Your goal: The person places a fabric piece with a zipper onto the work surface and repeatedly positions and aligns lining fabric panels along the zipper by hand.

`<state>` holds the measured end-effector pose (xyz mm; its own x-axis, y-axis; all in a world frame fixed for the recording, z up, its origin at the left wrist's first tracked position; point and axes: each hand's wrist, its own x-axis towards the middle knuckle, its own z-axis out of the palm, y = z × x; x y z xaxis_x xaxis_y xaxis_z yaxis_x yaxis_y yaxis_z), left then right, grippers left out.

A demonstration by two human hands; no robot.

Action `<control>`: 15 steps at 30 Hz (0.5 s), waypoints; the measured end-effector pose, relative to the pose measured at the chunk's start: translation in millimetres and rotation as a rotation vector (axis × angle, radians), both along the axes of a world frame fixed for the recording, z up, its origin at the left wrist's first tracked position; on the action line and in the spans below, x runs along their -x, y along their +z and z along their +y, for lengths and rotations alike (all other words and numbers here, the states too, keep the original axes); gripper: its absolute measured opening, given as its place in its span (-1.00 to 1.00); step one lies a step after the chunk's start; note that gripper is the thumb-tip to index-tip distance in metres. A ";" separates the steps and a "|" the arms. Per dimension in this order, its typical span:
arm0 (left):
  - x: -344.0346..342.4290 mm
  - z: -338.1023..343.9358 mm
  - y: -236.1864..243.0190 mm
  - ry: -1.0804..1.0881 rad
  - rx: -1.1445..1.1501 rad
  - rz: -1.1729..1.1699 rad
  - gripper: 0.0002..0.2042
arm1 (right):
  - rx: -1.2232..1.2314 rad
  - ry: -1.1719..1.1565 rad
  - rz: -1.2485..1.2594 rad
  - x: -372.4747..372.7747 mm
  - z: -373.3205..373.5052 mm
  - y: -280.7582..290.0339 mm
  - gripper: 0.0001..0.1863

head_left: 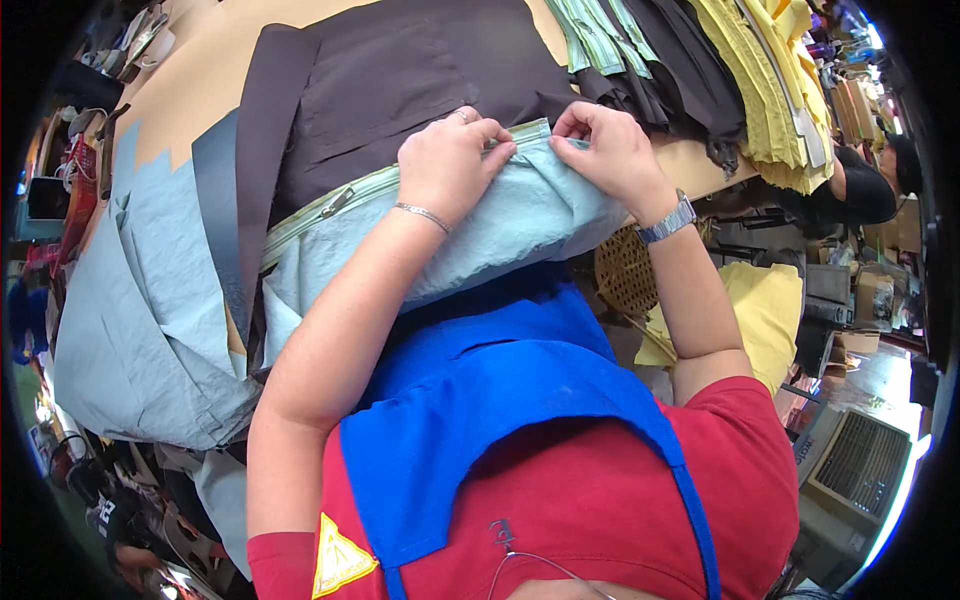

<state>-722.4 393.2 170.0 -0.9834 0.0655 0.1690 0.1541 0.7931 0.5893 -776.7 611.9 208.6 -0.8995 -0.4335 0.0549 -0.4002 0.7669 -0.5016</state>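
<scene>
A pale green zipper (375,186) runs along the top edge of a light blue fabric panel (500,225). Its dark slider lies to the left of my hands. With fingertips pressed together, my left hand (445,165) pinches the zipper edge. At the zipper's right end, my right hand (612,155) has thumb and forefinger closed on the same edge, where the blue fabric puckers. Beneath and beyond lies dark brown fabric (385,85), spread over the table. The blue panel drapes over the near table edge toward my blue apron (480,390).
More light blue fabric (150,330) hangs off the table at left. Stacked green zippers (600,35) and yellow fabric pieces (745,90) lie at the far right. Below the table's right side are a woven basket (625,270) and yellow cloth (750,315). Another person (870,185) is farther right.
</scene>
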 end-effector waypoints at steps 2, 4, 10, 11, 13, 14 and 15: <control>-7.0 -2.9 -3.5 -0.056 0.026 0.156 -0.80 | 0.066 0.056 0.079 -6.4 -4.2 -5.3 -0.86; -28.4 5.4 24.8 -0.208 -0.327 0.120 -0.80 | -0.086 0.151 0.344 -14.4 -3.0 -9.0 -0.93; -142.3 5.4 167.2 -0.978 -1.811 -0.382 -0.85 | -0.154 0.227 0.464 -20.2 -2.5 -13.5 -0.90; -150.7 9.2 172.6 -1.007 -1.983 -0.344 -0.86 | -0.197 0.218 0.483 -21.8 -0.6 -11.6 -0.90; -159.5 11.7 183.8 -1.005 -2.238 -0.379 -0.82 | -0.193 0.236 0.475 -22.4 2.0 -10.0 -0.90; -162.6 10.7 190.9 -0.999 -2.364 -0.442 -0.77 | -0.190 0.215 0.449 -22.7 0.7 -8.3 -0.90; -174.9 2.3 199.3 -0.943 -2.402 -0.695 -0.76 | -0.192 0.184 0.421 -24.9 0.0 -6.4 -0.90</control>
